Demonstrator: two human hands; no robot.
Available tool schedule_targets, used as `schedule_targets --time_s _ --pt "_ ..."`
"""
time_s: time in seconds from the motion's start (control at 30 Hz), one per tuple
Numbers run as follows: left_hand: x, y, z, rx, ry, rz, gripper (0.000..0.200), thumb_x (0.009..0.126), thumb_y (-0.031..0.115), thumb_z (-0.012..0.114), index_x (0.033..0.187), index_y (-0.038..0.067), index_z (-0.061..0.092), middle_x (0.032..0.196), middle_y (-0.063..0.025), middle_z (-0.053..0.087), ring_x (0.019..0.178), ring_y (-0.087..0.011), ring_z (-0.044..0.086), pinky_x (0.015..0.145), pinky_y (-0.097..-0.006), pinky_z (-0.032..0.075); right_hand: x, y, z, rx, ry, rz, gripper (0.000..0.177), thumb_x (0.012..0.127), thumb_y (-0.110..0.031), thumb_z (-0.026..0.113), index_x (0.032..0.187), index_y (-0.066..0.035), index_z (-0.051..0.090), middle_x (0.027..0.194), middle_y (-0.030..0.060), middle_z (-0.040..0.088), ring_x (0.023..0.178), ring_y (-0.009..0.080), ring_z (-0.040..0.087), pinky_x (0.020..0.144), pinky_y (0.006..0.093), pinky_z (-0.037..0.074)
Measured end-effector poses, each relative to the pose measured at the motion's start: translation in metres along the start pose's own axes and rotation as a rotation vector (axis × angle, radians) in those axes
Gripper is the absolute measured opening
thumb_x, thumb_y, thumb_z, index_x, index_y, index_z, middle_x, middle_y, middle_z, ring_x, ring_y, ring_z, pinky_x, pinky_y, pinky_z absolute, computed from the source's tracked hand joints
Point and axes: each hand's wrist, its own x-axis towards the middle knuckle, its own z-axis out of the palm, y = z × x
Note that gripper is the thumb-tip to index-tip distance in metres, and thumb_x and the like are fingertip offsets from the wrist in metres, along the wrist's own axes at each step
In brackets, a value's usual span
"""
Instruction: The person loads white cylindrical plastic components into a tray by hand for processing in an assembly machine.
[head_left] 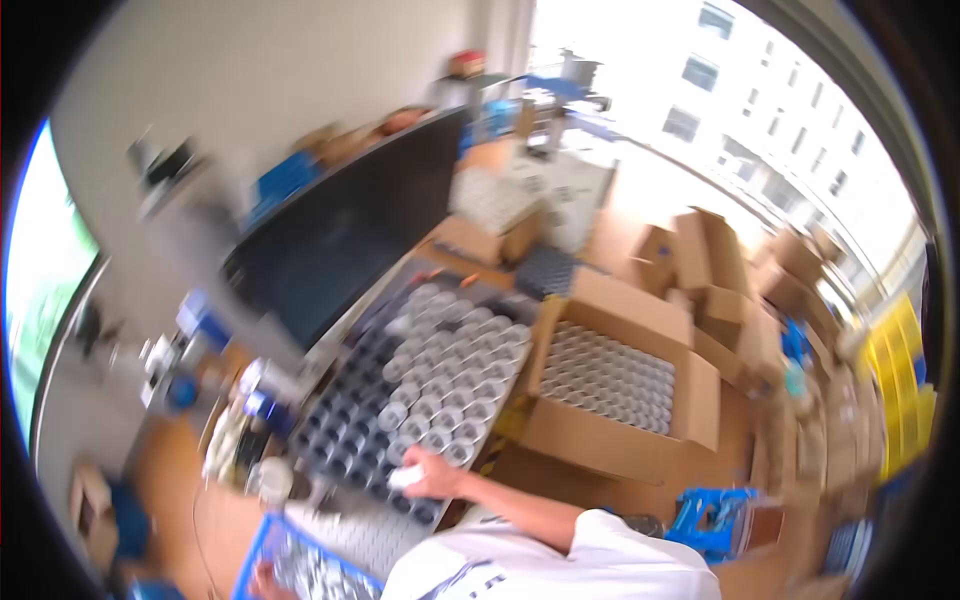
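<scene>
My right hand (pixel 432 474) is over the near part of a dark tray (pixel 330 425), its fingers closed round a small white piece (pixel 405 477). Rows of clear round cups (pixel 440 385) fill the tray's right and far parts; dark round recesses show on its left. Low in the view, my left hand (pixel 268 580) is at the left side of a blue-rimmed bin (pixel 330 560) of shiny clear pieces. Blur hides its fingers and anything in them.
Right of the tray stands an open cardboard box (pixel 600 450) with rows of round pieces. A large black screen (pixel 350 230) rises behind the tray. Further right are stacked cartons (pixel 710 250), a blue tool-like object (pixel 705 520) and yellow racks (pixel 892 385).
</scene>
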Motion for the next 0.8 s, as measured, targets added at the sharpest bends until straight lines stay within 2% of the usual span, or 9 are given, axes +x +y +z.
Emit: schedule_targets --time_s 0.03,0.1,0.13,0.2,0.23,0.3,0.37,0.57,0.8 --pt "-0.021 0.0 -0.002 0.04 -0.015 0.053 0.026 0.089 0.016 0.042 0.085 0.0 0.062 0.081 -0.0069 0.065 0.082 -0.0176 0.06 0.082 -0.0313 0.047 0.0 0.01 0.004 0.054 -0.004 -0.019 0.053 0.063 -0.025 0.079 0.102 -0.001 0.053 0.094 0.0088 0.056 0.089 0.0187 0.055 0.079 0.0331 0.047" --pt "-0.036 0.042 0.023 0.018 0.079 0.22 0.027 0.086 0.01 0.044 0.08 -0.005 0.066 0.082 -0.0094 0.066 0.081 -0.0183 0.062 0.082 -0.0325 0.049 -0.001 -0.02 -0.007 0.23 -0.162 0.256 0.044 0.064 -0.021 0.079 0.092 -0.003 0.05 0.088 0.0058 0.052 0.086 0.015 0.053 0.076 0.0301 0.047" --pt "-0.039 0.05 0.019 -0.089 0.017 0.196 0.024 0.086 0.008 0.049 0.089 -0.007 0.067 0.09 -0.0106 0.066 0.088 -0.0181 0.063 0.085 -0.0332 0.051 0.001 -0.003 -0.001 0.071 -0.109 0.151 0.04 0.064 -0.018 0.078 0.084 -0.006 0.046 0.082 0.0022 0.046 0.077 0.0123 0.048 0.069 0.0284 0.044" --pt "-0.037 0.07 0.034 -0.256 -0.013 0.314 0.028 0.083 0.009 0.047 0.086 -0.013 0.064 0.09 -0.016 0.066 0.086 -0.0216 0.063 0.086 -0.0364 0.051 0.005 -0.015 -0.001 0.032 -0.116 0.087 0.042 0.065 -0.016 0.079 0.074 -0.01 0.038 0.073 -0.0028 0.037 0.068 0.0102 0.036 0.057 0.0277 0.034" --pt "-0.039 0.09 0.05 -0.264 0.071 0.297 0.033 0.073 0.012 0.043 0.083 -0.012 0.064 0.083 -0.0121 0.065 0.082 -0.0197 0.062 0.083 -0.0331 0.05 0.008 -0.019 -0.002 0.029 -0.143 0.132 0.042 0.065 -0.014 0.079 0.07 -0.008 0.038 0.07 -0.0015 0.039 0.064 0.011 0.036 0.057 0.028 0.034" --pt "-0.033 0.098 0.058 -0.241 0.074 0.234 0.034 0.069 0.004 0.038 0.083 -0.013 0.064 0.086 -0.0132 0.065 0.084 -0.0204 0.062 0.083 -0.0342 0.05 0.015 -0.016 0.002 0.032 -0.184 0.141 0.042 0.067 -0.014 0.078 0.068 -0.009 0.037 0.067 -0.0026 0.038 0.063 0.0096 0.035 0.055 0.0271 0.032" --pt "-0.028 0.113 0.07 -0.291 0.035 0.25 0.027 0.066 -0.001 0.036 0.073 -0.01 0.059 0.087 -0.015 0.065 0.085 -0.0229 0.062 0.084 -0.036 0.05 0.022 -0.019 0.007 0.08 -0.201 0.126 0.042 0.067 -0.014 0.078 0.067 -0.009 0.036 0.067 -0.0028 0.038 0.062 0.009 0.035 0.054 0.0268 0.031" --pt "-0.009 0.141 0.106 -0.303 -0.016 0.322 0.008 0.063 -0.005 0.034 0.061 -0.005 0.041 0.092 -0.0195 0.065 0.087 -0.0266 0.062 0.086 -0.0388 0.049 0.044 -0.029 0.011 0.15 -0.221 0.077 0.04 0.071 -0.013 0.075 0.066 -0.01 0.035 0.066 -0.0044 0.036 0.061 0.0076 0.033 0.055 0.0254 0.029" --pt "0.001 0.168 0.127 -0.218 -0.047 0.319 0.04 0.061 -0.004 0.032 0.086 -0.01 0.063 0.093 -0.0139 0.066 0.092 -0.0211 0.06 0.092 -0.0324 0.044 0.043 -0.037 -0.001 0.201 -0.216 0.088 0.038 0.075 -0.008 0.073 0.066 -0.011 0.036 0.065 -0.0058 0.035 0.061 0.0064 0.032 0.054 0.0251 0.028"
